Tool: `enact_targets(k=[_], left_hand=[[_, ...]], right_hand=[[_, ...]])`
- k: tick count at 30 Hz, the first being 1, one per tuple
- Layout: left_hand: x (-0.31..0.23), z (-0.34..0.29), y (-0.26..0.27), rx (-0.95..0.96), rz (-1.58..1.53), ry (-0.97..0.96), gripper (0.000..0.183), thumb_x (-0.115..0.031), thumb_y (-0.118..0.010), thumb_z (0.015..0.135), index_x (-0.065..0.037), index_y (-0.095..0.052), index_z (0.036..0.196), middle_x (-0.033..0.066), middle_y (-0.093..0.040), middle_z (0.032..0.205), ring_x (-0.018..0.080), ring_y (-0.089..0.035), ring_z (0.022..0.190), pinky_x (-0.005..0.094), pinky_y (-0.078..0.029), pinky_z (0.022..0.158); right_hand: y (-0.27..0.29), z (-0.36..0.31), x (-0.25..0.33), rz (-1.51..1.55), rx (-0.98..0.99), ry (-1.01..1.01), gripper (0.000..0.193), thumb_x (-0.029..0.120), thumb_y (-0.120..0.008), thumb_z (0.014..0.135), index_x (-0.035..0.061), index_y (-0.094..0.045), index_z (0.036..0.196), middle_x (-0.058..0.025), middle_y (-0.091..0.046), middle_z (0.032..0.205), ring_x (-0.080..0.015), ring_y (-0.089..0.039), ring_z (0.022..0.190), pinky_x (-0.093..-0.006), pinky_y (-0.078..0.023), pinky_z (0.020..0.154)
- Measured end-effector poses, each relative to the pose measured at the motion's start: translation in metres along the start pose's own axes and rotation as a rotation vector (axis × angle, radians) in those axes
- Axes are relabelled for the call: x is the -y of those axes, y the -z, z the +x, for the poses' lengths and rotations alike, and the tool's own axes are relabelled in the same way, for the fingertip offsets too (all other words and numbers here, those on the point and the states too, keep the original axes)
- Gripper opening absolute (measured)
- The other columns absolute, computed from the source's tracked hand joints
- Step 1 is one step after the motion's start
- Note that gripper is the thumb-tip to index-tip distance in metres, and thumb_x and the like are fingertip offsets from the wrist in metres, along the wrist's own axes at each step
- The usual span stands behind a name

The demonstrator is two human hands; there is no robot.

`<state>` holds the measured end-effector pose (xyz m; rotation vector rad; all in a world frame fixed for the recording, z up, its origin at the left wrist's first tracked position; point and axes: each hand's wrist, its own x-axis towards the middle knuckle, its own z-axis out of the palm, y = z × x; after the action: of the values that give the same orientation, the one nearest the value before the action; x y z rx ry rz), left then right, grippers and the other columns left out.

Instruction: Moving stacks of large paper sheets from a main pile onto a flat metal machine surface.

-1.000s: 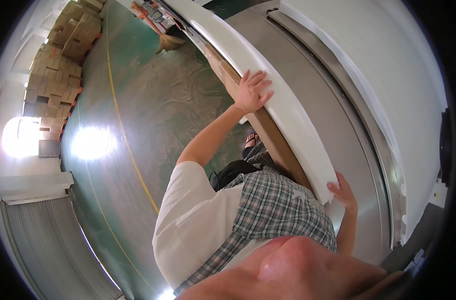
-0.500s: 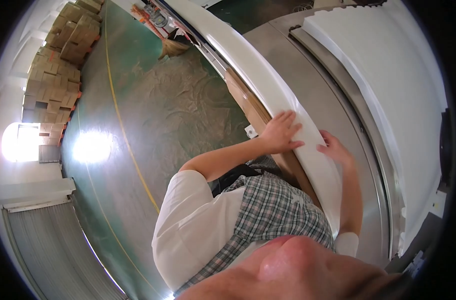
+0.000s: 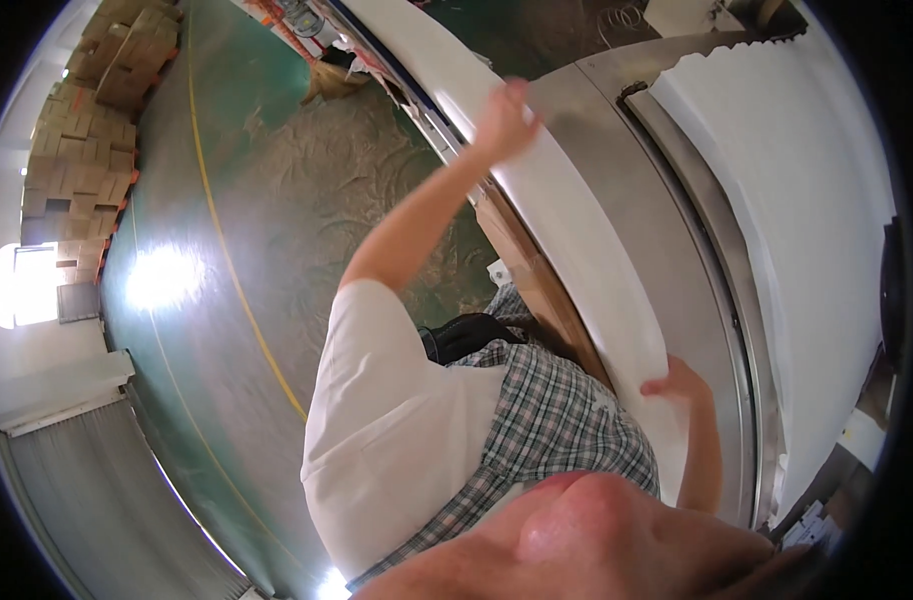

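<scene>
Hands that sat close together half a second ago have spread apart along a long white panel (image 3: pixel 577 230). Left hand (image 3: pixel 504 122) now presses its far stretch, fingers curled over the edge; right hand (image 3: pixel 680 383) grips the near end. Between them the panel lies along the rim of a steel table (image 3: pixel 677 180), above the green floor (image 3: pixel 277 220).
</scene>
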<state>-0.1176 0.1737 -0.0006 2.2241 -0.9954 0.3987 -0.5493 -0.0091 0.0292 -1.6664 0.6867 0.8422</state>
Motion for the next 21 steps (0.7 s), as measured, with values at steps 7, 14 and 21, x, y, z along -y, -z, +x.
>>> enact_targets(k=[7, 14, 21], left_hand=[[0.157, 0.107, -0.007, 0.287, 0.988, -0.075, 0.026, -0.021, -0.048, 0.077, 0.001, -0.060, 0.086, 0.0142, -0.057, 0.090, 0.0283, -0.052, 0.092, 0.0365, -0.041, 0.080], [0.181, 0.128, 0.018, 0.180, 0.567, 0.296, 0.044, -0.039, -0.038, 0.084, -0.013, -0.048, 0.119, 0.0114, -0.049, 0.120, 0.0350, -0.044, 0.111, 0.0660, -0.028, 0.087], [0.181, 0.161, 0.038, 0.469, 1.010, 0.495, 0.048, -0.046, -0.032, 0.087, -0.017, -0.046, 0.122, 0.0113, -0.043, 0.128, 0.0343, -0.042, 0.116, 0.0678, -0.019, 0.091]], right_hand=[[0.015, -0.109, -0.156, 0.070, 0.112, -0.356, 0.077, 0.009, -0.082, 0.046, 0.0025, -0.050, 0.115, -0.0084, -0.060, 0.104, -0.0206, -0.054, 0.097, -0.0323, -0.041, 0.086], [0.009, -0.151, -0.277, 0.198, 0.230, -0.525, 0.080, 0.000, -0.081, 0.043, 0.0054, -0.049, 0.115, -0.0064, -0.059, 0.106, -0.0217, -0.052, 0.100, -0.0325, -0.041, 0.087], [0.030, -0.128, -0.244, 0.090, 0.232, -0.553, 0.074, 0.002, -0.082, 0.041, 0.0054, -0.054, 0.110, -0.0064, -0.061, 0.102, -0.0216, -0.055, 0.095, -0.0335, -0.043, 0.085]])
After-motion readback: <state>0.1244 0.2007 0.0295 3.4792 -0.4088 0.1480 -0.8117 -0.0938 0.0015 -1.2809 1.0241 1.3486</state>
